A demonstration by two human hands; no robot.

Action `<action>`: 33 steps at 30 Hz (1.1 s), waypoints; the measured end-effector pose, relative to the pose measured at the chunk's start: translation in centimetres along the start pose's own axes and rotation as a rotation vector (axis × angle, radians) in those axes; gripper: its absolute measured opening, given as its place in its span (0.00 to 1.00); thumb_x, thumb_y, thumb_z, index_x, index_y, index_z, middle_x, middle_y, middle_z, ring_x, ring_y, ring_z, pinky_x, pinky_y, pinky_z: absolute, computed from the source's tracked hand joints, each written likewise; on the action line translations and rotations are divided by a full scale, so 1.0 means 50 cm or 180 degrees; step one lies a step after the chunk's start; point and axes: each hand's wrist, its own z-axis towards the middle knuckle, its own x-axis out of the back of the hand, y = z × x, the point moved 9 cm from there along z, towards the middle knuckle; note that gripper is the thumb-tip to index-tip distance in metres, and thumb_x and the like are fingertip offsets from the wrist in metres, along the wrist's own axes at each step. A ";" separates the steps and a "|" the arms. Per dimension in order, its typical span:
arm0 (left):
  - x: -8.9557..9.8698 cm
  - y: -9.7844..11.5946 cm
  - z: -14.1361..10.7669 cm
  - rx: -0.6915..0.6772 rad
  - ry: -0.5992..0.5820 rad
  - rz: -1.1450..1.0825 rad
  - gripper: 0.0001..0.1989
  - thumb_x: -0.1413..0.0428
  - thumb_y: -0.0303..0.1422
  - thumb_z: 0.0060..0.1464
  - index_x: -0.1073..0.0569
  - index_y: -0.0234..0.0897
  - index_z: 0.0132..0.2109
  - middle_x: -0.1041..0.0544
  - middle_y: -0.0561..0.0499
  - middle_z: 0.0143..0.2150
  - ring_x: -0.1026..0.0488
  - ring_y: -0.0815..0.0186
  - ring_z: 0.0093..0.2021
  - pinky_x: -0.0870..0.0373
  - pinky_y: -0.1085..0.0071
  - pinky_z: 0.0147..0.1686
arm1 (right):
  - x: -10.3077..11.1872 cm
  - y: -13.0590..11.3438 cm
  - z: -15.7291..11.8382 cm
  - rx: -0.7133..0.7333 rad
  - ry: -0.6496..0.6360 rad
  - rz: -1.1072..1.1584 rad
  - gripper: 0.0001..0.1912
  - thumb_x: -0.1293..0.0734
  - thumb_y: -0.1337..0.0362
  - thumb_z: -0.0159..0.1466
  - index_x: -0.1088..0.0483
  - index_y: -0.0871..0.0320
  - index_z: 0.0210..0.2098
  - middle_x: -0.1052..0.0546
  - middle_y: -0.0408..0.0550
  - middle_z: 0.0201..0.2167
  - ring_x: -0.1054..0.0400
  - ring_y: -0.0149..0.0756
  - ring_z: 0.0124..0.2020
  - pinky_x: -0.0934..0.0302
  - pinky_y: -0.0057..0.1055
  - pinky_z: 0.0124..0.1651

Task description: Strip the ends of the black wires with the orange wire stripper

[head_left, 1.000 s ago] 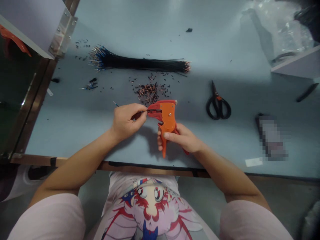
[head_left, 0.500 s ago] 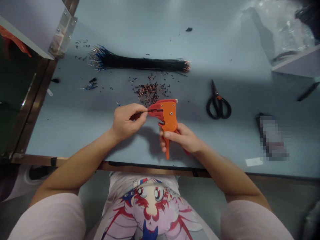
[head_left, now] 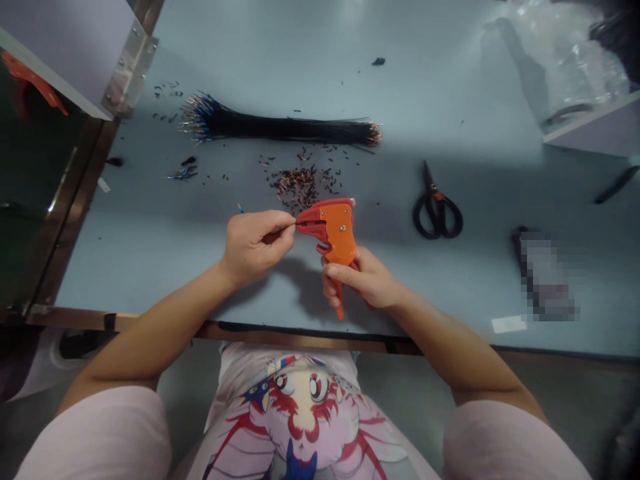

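Note:
My right hand is closed around the handles of an orange and red wire stripper, whose jaws point left. My left hand pinches a thin black wire; its tip is at the stripper's jaws, and a blue-ended terminal shows behind the hand. Just beyond the jaws lies a heap of copper and black clippings. Farther back a thick bundle of black wires lies crosswise, with blue terminals at its left end and bare copper at its right.
Black-handled scissors lie to the right. A pixelated dark object and a white label are near the front right. A clear plastic bag is at the back right. Loose blue terminals lie at left.
The stripper's handles have drawn closer together as my right hand squeezes. Less of the wire shows at the jaws, and my left hand stays nearly in place.

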 end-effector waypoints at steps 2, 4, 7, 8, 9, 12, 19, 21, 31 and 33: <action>-0.003 -0.004 -0.001 0.0049 -0.0018 0.0019 0.06 0.46 0.30 0.51 0.25 0.38 0.29 0.32 0.58 0.16 0.40 0.75 0.17 0.43 0.77 0.20 | 0.002 0.003 0.001 -0.0019 0.0029 0.0030 0.17 0.33 0.56 0.62 0.37 0.61 0.25 0.31 0.41 0.17 0.34 0.29 0.16 0.36 0.25 0.17; -0.008 -0.007 -0.001 0.0085 -0.0029 -0.0002 0.06 0.46 0.30 0.50 0.25 0.38 0.28 0.33 0.58 0.16 0.40 0.75 0.17 0.43 0.77 0.20 | 0.007 0.003 0.002 0.0036 0.0122 0.0047 0.19 0.34 0.55 0.63 0.38 0.61 0.22 0.34 0.39 0.15 0.37 0.27 0.13 0.39 0.24 0.15; -0.013 -0.014 0.000 0.0106 0.0000 -0.0133 0.04 0.45 0.29 0.49 0.26 0.37 0.28 0.34 0.59 0.16 0.41 0.76 0.17 0.44 0.77 0.20 | 0.013 0.005 0.004 0.0088 0.0260 0.0060 0.21 0.34 0.54 0.62 0.39 0.60 0.20 0.36 0.39 0.13 0.39 0.26 0.11 0.42 0.23 0.14; -0.013 -0.016 0.001 0.0098 0.0024 -0.0176 0.04 0.45 0.28 0.49 0.26 0.37 0.28 0.34 0.59 0.16 0.41 0.76 0.17 0.44 0.77 0.20 | 0.015 0.005 0.005 0.0067 0.0275 0.0078 0.20 0.33 0.54 0.62 0.38 0.60 0.21 0.35 0.39 0.14 0.38 0.27 0.12 0.42 0.24 0.14; -0.011 -0.020 0.002 0.0101 0.0055 -0.0195 0.04 0.45 0.28 0.49 0.26 0.38 0.29 0.34 0.59 0.17 0.41 0.76 0.17 0.44 0.77 0.20 | 0.020 0.004 0.005 0.0044 0.0319 0.0118 0.20 0.33 0.53 0.62 0.38 0.60 0.21 0.35 0.40 0.14 0.37 0.27 0.13 0.41 0.24 0.15; 0.004 -0.043 0.006 0.0263 0.0209 -0.0151 0.03 0.44 0.29 0.49 0.25 0.39 0.30 0.34 0.59 0.17 0.41 0.76 0.18 0.44 0.76 0.20 | 0.060 -0.018 -0.001 0.0126 0.0759 0.0394 0.19 0.31 0.53 0.59 0.38 0.59 0.24 0.34 0.39 0.16 0.38 0.27 0.14 0.37 0.27 0.18; 0.008 -0.089 0.006 0.0675 0.0284 -0.0402 0.03 0.44 0.31 0.50 0.26 0.38 0.31 0.35 0.57 0.20 0.40 0.75 0.21 0.43 0.76 0.21 | 0.111 -0.044 -0.015 0.0072 0.1102 0.0571 0.16 0.29 0.54 0.57 0.35 0.59 0.32 0.30 0.42 0.20 0.33 0.32 0.18 0.33 0.32 0.21; -0.001 -0.088 0.003 0.0693 0.0232 -0.0469 0.03 0.44 0.32 0.50 0.26 0.38 0.32 0.34 0.57 0.21 0.39 0.74 0.22 0.41 0.76 0.22 | 0.101 -0.023 -0.012 -0.0166 0.0984 0.0466 0.17 0.28 0.55 0.56 0.33 0.61 0.35 0.26 0.46 0.25 0.28 0.37 0.23 0.30 0.34 0.25; 0.004 -0.073 0.002 0.0651 0.0279 -0.0539 0.02 0.45 0.29 0.51 0.27 0.38 0.32 0.26 0.55 0.26 0.33 0.74 0.25 0.36 0.76 0.24 | 0.078 0.003 -0.008 -0.0436 0.0728 0.0389 0.18 0.28 0.58 0.56 0.32 0.62 0.41 0.23 0.51 0.32 0.25 0.42 0.31 0.28 0.38 0.32; 0.004 -0.073 0.002 0.0659 0.0264 -0.0479 0.02 0.45 0.29 0.51 0.27 0.38 0.32 0.26 0.55 0.26 0.32 0.74 0.25 0.36 0.75 0.25 | 0.074 0.001 -0.009 -0.0425 0.0673 0.0460 0.18 0.28 0.58 0.56 0.32 0.62 0.41 0.23 0.51 0.32 0.25 0.42 0.31 0.28 0.38 0.33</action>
